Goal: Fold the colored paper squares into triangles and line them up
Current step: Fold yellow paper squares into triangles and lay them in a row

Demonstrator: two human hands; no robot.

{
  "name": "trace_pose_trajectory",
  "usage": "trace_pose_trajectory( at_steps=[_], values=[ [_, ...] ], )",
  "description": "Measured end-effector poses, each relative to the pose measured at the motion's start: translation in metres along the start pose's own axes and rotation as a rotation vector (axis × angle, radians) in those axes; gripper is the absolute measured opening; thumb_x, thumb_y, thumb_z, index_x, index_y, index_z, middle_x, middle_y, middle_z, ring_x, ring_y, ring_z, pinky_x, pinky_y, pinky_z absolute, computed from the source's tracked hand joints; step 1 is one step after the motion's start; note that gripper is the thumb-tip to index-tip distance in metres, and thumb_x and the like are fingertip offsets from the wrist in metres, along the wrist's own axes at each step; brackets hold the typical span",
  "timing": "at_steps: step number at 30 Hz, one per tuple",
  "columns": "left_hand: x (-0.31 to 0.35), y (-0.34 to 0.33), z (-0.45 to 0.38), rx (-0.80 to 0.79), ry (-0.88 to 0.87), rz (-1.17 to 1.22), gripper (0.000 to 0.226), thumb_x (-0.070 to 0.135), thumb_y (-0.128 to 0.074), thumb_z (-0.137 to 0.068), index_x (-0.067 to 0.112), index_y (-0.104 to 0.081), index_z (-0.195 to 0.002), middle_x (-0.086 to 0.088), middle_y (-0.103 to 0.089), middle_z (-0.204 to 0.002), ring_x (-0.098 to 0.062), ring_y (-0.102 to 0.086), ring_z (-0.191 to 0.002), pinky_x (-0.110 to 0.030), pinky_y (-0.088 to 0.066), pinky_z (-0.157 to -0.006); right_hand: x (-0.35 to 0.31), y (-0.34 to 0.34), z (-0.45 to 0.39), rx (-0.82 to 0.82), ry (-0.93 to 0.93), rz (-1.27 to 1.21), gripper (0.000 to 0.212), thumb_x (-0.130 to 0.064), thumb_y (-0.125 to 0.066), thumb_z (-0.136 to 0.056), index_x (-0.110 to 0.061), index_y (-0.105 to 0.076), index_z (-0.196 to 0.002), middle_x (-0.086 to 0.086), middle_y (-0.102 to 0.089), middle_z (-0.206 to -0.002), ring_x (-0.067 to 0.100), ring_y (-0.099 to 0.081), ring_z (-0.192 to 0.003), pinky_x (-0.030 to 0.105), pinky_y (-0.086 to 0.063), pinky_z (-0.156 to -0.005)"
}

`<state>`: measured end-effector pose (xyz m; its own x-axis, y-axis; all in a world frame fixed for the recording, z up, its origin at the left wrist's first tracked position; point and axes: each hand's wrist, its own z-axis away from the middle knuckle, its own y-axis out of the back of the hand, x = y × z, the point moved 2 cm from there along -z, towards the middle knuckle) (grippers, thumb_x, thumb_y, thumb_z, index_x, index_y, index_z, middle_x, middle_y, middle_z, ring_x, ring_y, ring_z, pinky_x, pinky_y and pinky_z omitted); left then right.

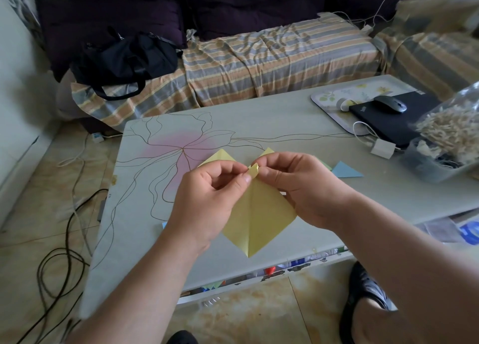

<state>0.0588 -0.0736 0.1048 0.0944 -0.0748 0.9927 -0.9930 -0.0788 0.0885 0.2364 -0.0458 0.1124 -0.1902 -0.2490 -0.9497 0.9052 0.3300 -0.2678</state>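
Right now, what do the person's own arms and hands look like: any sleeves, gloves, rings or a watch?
Both forearms are bare up to the frame's edge, with no sleeves showing. The left hand and the right hand wear no gloves, and no ring, watch or bracelet shows. The nails visible look short and unpainted.

A single wide-angle camera worn on the person's head looks forward and steeply down over both forearms, close enough that the left hand (207,196) and right hand (305,188) fill the middle of the frame. The table (285,126) runs off to the right, its lines bowed by the lens — floor at the left and bottom edges, a striped sofa (259,66) across the top.
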Motion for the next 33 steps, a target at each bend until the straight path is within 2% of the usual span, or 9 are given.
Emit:
trace_pose_trajectory(
  at_steps=[3,7,11,15,18,20,22,25,33],
  values=[
    [-0.0007,-0.0003,-0.0013,-0.006,0.018,-0.006,0.013,0.032,-0.077,-0.077,0.03,-0.078,-0.089,-0.001,-0.078,-0.085,-0.012,-0.069,-0.078,-0.034,-0.055,-0.081,-0.001,0.0017,-0.0007,-0.019,0.002,0.052,0.013,-0.012,-0.067,-0.094,-0.004,-0.072,-0.103,0.007,-0.072,-0.089,0.018,-0.068,-0.075,0.029,-0.056,-0.057],
    [-0.0007,0.0006,-0.0007,-0.025,0.019,-0.047,0.015,0.036,-0.076,-0.079,0.034,-0.079,-0.093,-0.002,-0.08,-0.089,-0.026,-0.075,-0.09,-0.048,-0.058,-0.091,0.0005,0.0033,-0.0017,-0.031,0.038,0.114,0.015,-0.019,-0.072,-0.085,-0.008,-0.075,-0.096,0.006,-0.074,-0.088,0.019,-0.068,-0.078,0.029,-0.057,-0.065],
    [0.0,0.0034,-0.001,-0.033,-0.013,-0.156,0.014,0.042,-0.073,-0.08,0.034,-0.08,-0.09,0.007,-0.079,-0.086,-0.012,-0.072,-0.081,-0.042,-0.058,-0.083,0.0003,0.0016,-0.0022,-0.029,0.047,0.186,0.013,-0.024,-0.076,-0.08,-0.014,-0.076,-0.088,0.005,-0.07,-0.083,0.022,-0.058,-0.075,0.035,-0.045,-0.069],
    [-0.0013,0.0041,-0.0007,-0.05,-0.036,-0.215,0.011,0.042,-0.071,-0.082,0.036,-0.078,-0.088,0.009,-0.078,-0.084,-0.008,-0.068,-0.077,-0.034,-0.055,-0.078,-0.0009,0.0014,-0.0015,-0.002,0.035,0.283,0.006,-0.014,-0.076,-0.09,-0.015,-0.073,-0.085,-0.006,-0.061,-0.067,0.007,-0.046,-0.054,0.021,-0.032,-0.052],
    [-0.0019,0.0048,0.0003,-0.054,-0.062,-0.253,0.002,0.037,-0.075,-0.088,0.036,-0.077,-0.089,0.005,-0.077,-0.082,-0.012,-0.066,-0.075,-0.028,-0.053,-0.074,-0.0014,0.0015,-0.0005,-0.017,0.031,0.227,0.006,-0.006,-0.073,-0.092,-0.009,-0.069,-0.089,-0.006,-0.066,-0.066,0.004,-0.054,-0.053,0.016,-0.038,-0.051],
    [-0.0021,0.0048,0.0008,-0.053,-0.078,-0.269,0.009,0.027,-0.076,-0.094,0.035,-0.077,-0.09,0.003,-0.075,-0.081,-0.008,-0.062,-0.072,-0.025,-0.051,-0.07,-0.0018,0.0007,-0.0002,-0.025,0.04,0.191,0.006,-0.003,-0.073,-0.091,-0.006,-0.068,-0.09,-0.005,-0.068,-0.067,0.003,-0.058,-0.054,0.013,-0.043,-0.052],
    [-0.0021,0.0042,0.0009,-0.061,-0.077,-0.272,0.012,0.025,-0.075,-0.096,0.035,-0.077,-0.091,0.005,-0.076,-0.081,-0.006,-0.063,-0.073,-0.025,-0.051,-0.071,-0.0016,0.0004,-0.0008,-0.032,0.053,0.196,0.011,-0.011,-0.079,-0.084,-0.009,-0.07,-0.089,0.001,-0.071,-0.076,0.011,-0.062,-0.065,0.019,-0.047,-0.06],
    [-0.0026,0.0032,0.0013,-0.084,-0.05,-0.251,0.01,0.026,-0.074,-0.097,0.035,-0.078,-0.095,0.008,-0.078,-0.087,-0.016,-0.07,-0.082,-0.033,-0.056,-0.08,-0.0008,0.003,-0.0026,-0.017,0.05,0.219,0.021,-0.024,-0.083,-0.072,-0.013,-0.072,-0.086,0.006,-0.072,-0.084,0.02,-0.063,-0.077,0.028,-0.049,-0.069],
    [-0.0015,0.0017,0.0014,-0.099,-0.038,-0.228,0.008,0.025,-0.074,-0.097,0.031,-0.08,-0.098,0.011,-0.079,-0.092,-0.014,-0.073,-0.091,-0.037,-0.058,-0.088,-0.001,0.0054,-0.0022,-0.016,0.051,0.194,0.007,-0.008,-0.076,-0.089,-0.013,-0.071,-0.086,0.007,-0.07,-0.082,0.022,-0.061,-0.074,0.032,-0.048,-0.067]
  ],
)
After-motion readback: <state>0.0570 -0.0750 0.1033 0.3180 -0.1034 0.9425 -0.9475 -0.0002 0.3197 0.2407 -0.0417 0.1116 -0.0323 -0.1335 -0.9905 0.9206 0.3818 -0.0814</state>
